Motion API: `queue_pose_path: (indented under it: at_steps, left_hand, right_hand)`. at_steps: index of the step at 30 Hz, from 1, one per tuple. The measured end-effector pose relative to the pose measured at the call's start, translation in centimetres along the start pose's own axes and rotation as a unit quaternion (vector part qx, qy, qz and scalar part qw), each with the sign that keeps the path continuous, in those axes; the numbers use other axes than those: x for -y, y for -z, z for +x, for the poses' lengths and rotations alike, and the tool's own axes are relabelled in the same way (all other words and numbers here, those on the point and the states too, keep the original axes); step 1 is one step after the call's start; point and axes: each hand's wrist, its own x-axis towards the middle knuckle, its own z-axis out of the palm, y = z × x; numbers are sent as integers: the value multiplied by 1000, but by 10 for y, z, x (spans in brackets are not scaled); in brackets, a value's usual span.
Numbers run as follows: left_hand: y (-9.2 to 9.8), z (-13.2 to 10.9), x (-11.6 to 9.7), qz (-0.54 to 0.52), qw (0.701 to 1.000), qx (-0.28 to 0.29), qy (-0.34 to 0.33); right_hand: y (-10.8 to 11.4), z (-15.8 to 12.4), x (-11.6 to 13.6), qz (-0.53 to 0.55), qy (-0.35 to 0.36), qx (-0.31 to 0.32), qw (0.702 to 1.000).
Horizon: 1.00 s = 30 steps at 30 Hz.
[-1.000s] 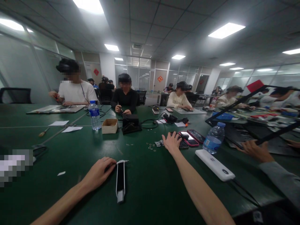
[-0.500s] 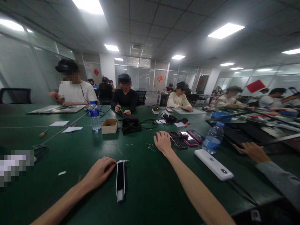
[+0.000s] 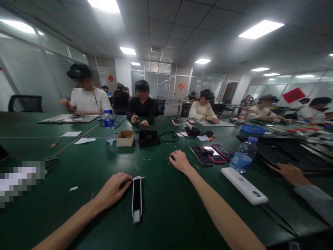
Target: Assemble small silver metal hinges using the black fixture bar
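My left hand rests on the green table with its fingers bent together. Its fingertips meet the top end of a long black strip with white edges, where a thin metal piece sticks out sideways. The strip's white lower end points toward me. Farther out, my right hand reaches down to the table, fingers curved and a gap showing between them. Its fingertips are over a scatter of tiny metal rings, most of them hidden beneath the hand. Nothing can be made out in that hand.
Right of my right hand lie several phones, a water bottle and a white power bank. A co-worker's hand is at the far right. Ahead stand another bottle, a small open box and a black stand.
My right hand has slid left and closer to me, now covering most of the rings, with its fingers more curled. My left hand stays at the strip. The view has shifted slightly.
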Motion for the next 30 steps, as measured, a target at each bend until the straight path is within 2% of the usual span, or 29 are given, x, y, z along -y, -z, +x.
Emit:
queue_pose_path:
  at_steps: [15, 23, 30]
  left_hand:
    - [4, 0, -6, 2, 1000, 18, 3]
    - [2, 0, -5, 6, 1000, 3, 1]
    - [2, -1, -3, -3, 1000, 7, -2]
  right_hand:
    - [0, 2, 2, 0, 39, 3, 999]
    - [-3, 4, 1, 19, 27, -1, 999]
    - [3, 0, 5, 42, 8, -23, 999]
